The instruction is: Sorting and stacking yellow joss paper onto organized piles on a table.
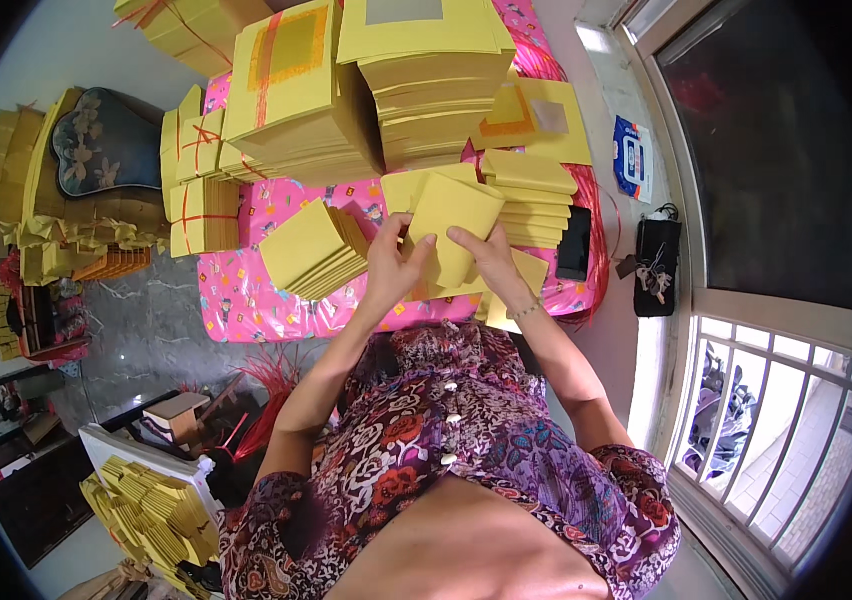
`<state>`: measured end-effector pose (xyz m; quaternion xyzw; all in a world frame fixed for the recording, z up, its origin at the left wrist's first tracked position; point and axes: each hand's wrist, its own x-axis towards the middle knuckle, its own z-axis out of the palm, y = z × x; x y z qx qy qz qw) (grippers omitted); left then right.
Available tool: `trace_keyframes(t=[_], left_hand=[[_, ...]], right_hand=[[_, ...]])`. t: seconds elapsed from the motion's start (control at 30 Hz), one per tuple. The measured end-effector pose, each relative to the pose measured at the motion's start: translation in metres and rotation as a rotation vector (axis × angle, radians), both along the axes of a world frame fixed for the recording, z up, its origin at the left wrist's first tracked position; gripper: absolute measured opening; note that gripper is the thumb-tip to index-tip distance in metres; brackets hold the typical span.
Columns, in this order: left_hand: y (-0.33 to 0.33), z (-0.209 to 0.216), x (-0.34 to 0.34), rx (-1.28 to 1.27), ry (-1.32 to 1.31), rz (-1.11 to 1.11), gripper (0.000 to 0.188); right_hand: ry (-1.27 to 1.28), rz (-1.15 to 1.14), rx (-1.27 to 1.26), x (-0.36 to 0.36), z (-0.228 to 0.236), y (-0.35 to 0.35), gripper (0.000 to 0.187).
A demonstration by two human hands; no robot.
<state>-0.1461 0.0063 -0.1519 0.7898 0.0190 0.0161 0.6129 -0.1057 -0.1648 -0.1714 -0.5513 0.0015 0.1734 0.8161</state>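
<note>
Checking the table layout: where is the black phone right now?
In the head view, the black phone lies at the right edge of the pink table, just right of a small stack of yellow paper, beyond the right hand.

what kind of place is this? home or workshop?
Probably a home workroom for hand-folding paper. Tall stacks of yellow paper sheets crowd a table with a pink patterned cover, tied bundles lie beside them, and both hands hold a folded yellow sheet by a barred window.
</note>
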Motion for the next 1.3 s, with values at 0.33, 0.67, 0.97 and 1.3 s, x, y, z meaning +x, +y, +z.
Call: trace_keyframes(t=[0.33,0.67,0.97,1.3], left_hand=[[-0.009,0.007,0.002,-0.479,-0.036,-0.130,0.040],[-0.023,-0.011,0.005,-0.381,-0.115,-0.030,0.031],[-0.029,-0.060,0.028,-0.240,-0.238,0.036,0.031],[-0.024,-0.066,0.025,-0.115,-0.210,0.035,0.031]], right_hand=[[-0.183,-0.033,-0.085,-0.007,0.029,0.000,0.039],[-0.277,-0.069,-0.256,-0.002,0.023,-0.003,0.040],[-0.386,-0.070,-0.363,0.021,-0.027,-0.002,0.041],[-0.331,-0.120,-0.369,0.024,-0.024,-0.003,0.039]])
